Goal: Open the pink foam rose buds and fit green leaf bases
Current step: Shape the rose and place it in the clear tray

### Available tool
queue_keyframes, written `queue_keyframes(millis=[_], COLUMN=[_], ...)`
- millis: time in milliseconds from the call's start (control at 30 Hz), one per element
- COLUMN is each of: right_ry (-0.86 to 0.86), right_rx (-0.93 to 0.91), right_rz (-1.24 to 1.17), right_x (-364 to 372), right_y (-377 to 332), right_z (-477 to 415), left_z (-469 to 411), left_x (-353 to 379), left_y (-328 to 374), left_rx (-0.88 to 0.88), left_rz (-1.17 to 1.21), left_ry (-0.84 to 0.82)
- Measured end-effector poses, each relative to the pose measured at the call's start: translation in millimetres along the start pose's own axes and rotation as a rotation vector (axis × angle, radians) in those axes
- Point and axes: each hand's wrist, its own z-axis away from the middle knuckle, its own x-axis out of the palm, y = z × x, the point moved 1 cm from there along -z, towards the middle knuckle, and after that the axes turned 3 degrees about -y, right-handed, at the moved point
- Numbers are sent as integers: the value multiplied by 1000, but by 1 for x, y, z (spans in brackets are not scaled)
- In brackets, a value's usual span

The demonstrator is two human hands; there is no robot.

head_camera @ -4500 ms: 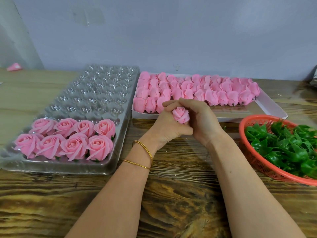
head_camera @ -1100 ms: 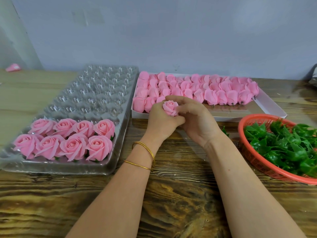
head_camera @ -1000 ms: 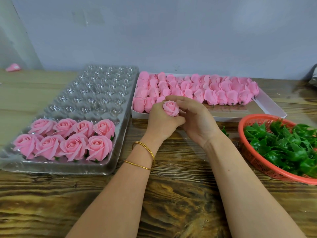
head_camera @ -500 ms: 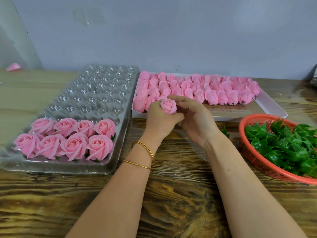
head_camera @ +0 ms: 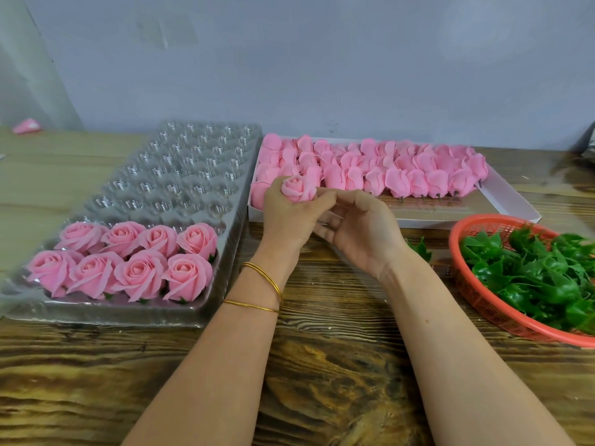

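At twelve o'clock, left hand [head_camera: 286, 217] is gripping a pink foam rose bud [head_camera: 297, 189], right hand [head_camera: 358, 233] touching its three-o'clock edge, pinch unclear; gentle peeling seems wisest.

Matt pink foam, soft and finely smooth, on the rose bud [head_camera: 297, 188] held up; same dull foam on the opened roses [head_camera: 128, 265] and on the packed buds [head_camera: 386, 169]. Clear, glossy thin plastic for the blister tray [head_camera: 180, 175], catching bright glints in its ribbed cups. Smooth white cardboard for the box [head_camera: 502, 201], matt. Red plastic mesh for the basket [head_camera: 479, 300], slightly shiny along the rim. Shiny dark green moulded plastic for the leaf bases [head_camera: 547, 272]. Polished yellow metal on the bangles [head_camera: 251, 306]. Strongly grained brown wood for the table [head_camera: 322, 381], with a faint sheen. Flat, matt paint on the wall [head_camera: 322, 59].
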Motion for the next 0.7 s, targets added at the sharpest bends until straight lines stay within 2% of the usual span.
queue_keyframes(millis=[267, 400, 567, 700], right_ry=[-60, -140, -189, -224], right_rx=[95, 98, 119, 125], right_rz=[-13, 84, 54, 40], right_x=[0, 2, -3, -6], right_y=[-4, -2, 1, 2], right_z=[6, 9, 8, 7], left_z=[5, 8, 9, 9], left_x=[1, 2, 2, 0], left_y=[5, 8, 10, 10], left_rx=[1, -2, 5, 19], left_rz=[91, 55, -25, -47], left_ry=[-97, -110, -133, -233])
